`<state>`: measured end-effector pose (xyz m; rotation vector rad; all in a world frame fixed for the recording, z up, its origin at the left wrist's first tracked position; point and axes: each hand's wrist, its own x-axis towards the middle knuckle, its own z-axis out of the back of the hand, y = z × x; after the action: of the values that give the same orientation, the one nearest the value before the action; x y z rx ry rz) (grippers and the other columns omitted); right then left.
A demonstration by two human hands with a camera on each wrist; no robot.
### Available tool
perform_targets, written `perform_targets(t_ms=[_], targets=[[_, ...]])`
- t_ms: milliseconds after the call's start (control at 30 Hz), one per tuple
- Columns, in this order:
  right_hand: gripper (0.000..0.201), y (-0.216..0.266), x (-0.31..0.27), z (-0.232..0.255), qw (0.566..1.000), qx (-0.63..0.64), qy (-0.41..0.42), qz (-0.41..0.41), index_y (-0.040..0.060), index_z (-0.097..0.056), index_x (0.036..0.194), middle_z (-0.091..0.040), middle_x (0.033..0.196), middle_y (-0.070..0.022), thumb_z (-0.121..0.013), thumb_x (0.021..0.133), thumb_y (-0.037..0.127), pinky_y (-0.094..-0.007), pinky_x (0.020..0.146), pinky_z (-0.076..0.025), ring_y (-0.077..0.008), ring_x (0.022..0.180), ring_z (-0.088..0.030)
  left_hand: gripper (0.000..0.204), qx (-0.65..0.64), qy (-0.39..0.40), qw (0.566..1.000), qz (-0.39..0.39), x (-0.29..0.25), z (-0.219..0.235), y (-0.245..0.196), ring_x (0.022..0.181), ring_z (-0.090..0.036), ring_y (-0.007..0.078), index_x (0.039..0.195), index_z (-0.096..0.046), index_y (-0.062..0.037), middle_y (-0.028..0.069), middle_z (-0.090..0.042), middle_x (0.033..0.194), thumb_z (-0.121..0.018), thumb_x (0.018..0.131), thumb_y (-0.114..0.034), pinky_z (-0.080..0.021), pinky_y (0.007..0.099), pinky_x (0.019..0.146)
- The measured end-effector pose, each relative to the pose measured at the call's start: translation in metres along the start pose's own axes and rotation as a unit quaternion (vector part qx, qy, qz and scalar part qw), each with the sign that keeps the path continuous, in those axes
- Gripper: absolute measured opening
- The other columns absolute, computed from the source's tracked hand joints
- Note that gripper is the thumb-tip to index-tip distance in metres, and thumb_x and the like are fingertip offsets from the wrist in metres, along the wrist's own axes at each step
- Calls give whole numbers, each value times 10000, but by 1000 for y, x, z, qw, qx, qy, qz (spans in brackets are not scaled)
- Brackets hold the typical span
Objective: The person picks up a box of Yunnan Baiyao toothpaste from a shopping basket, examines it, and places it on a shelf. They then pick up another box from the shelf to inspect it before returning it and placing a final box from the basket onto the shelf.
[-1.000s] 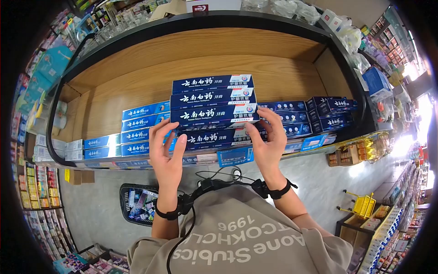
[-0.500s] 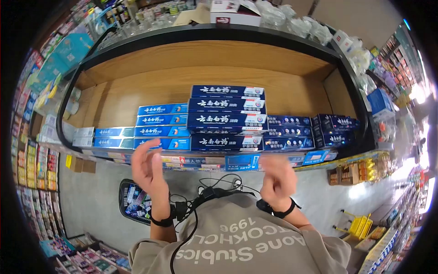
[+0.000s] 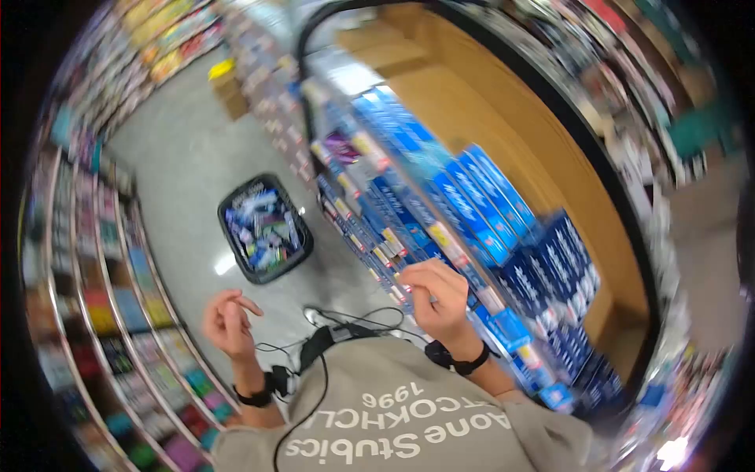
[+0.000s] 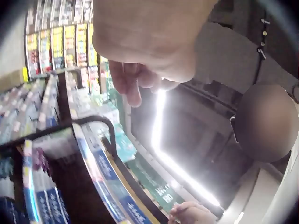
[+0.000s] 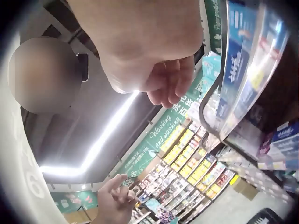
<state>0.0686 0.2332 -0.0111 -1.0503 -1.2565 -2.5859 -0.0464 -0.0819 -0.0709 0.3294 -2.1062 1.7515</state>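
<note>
My left hand [image 3: 230, 324] hangs over the floor at the left with loosely bent fingers and nothing in them. My right hand [image 3: 437, 300], also holding nothing, has relaxed, curled fingers and overlaps the shelf's front edge in the head view. Closest to it are stacked toothpaste boxes: light blue boxes [image 3: 481, 206] and a taller dark blue stack [image 3: 543, 271]. A black shopping basket [image 3: 281, 269] full of small packages stands on the floor beyond my left hand. In the left wrist view the left hand [image 4: 145, 42] bends its fingers downward.
The wooden shelf [image 3: 543, 157] with a black rim curves along the right side. Lower shelf rows with price tags run below it. Stocked racks [image 3: 118, 315] line the left. Cables [image 3: 370, 318] hang before my waist; a carton [image 3: 228, 93] sits on the floor farther off.
Both hands have let go of the dark blue toothpaste boxes and drawn back. The view has turned left, so the shelf now lies to the right and the basket nearer the middle.
</note>
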Motion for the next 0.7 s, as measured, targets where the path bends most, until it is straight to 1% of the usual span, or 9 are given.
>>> perform_targets(t_ms=[100,200,300,333,433,467,533,600,700], targets=[[197,-2,28,-51,997,-25,74,-11,-10,-683,858,-716,867,-162,-570,761,-139,-390,718,-555,-330,797,-697,316,-9,-24,997,-70,13,55,-1,462,-452,90,990,-663,80,86,-565,612,-489,1040,-180,-346,233,481],[170,-2,51,-105,987,-46,151,-16,3,-697,913,-718,900,-145,-602,816,-99,-399,786,-553,-349,864,-692,335,-26,-124,988,-94,33,103,5,457,-428,79,921,-657,81,116,-600,638,-484,1036,-182,-312,227,478],[143,-4,68,-162,975,-56,214,-28,12,-711,964,-724,945,-148,-643,855,-50,-400,804,-557,-350,880,-692,326,1,-146,985,-95,45,157,8,460,-418,73,907,-647,75,137,-631,678,-477,1035,-172,-275,230,474],[137,-7,71,-181,970,-58,233,-34,15,-714,979,-726,960,-150,-653,867,-34,-400,807,-557,-349,887,-693,362,32,-157,984,-83,45,172,4,455,-415,134,880,-630,62,25,-420,543,-462,1065,-200,-378,288,479],[128,-23,79,-241,956,-60,284,-39,21,-718,999,-727,992,-153,-666,884,-3,-404,810,-557,-350,913,-693,313,53,-176,979,-93,39,213,3,474,-407,64,901,-650,68,141,-638,699,-487,1032,-165,-255,232,472],[143,-34,79,-260,952,-65,297,-34,26,-715,1028,-728,997,-152,-659,897,36,-412,818,-557,-348,932,-695,317,77,-196,974,-81,32,227,3,474,-411,69,903,-652,69,137,-632,694,-497,1030,-176,-259,232,471],[163,-57,79,-294,930,-81,359,-14,33,-713,1053,-727,1003,-155,-662,902,70,-416,829,-558,-348,941,-696,326,116,-235,963,-59,14,252,5,475,-420,78,908,-657,72,130,-620,684,-515,1025,-198,-265,233,470],[214,-84,85,-320,898,-100,426,39,44,-709,1101,-727,1024,-162,-658,917,140,-431,843,-558,-347,955,-698,347,76,-228,969,-55,7,265,4,473,-429,93,906,-658,75,115,-599,666,-535,1018,-229,-281,239,467],[233,-103,99,-359,849,-89,521,-16,62,-728,1112,-738,1042,-171,-670,934,200,-442,847,-557,-357,942,-704,385,79,-262,962,-18,-5,270,7,467,-444,126,897,-655,81,66,-504,574,-557,1004,-275,-303,261,461]])
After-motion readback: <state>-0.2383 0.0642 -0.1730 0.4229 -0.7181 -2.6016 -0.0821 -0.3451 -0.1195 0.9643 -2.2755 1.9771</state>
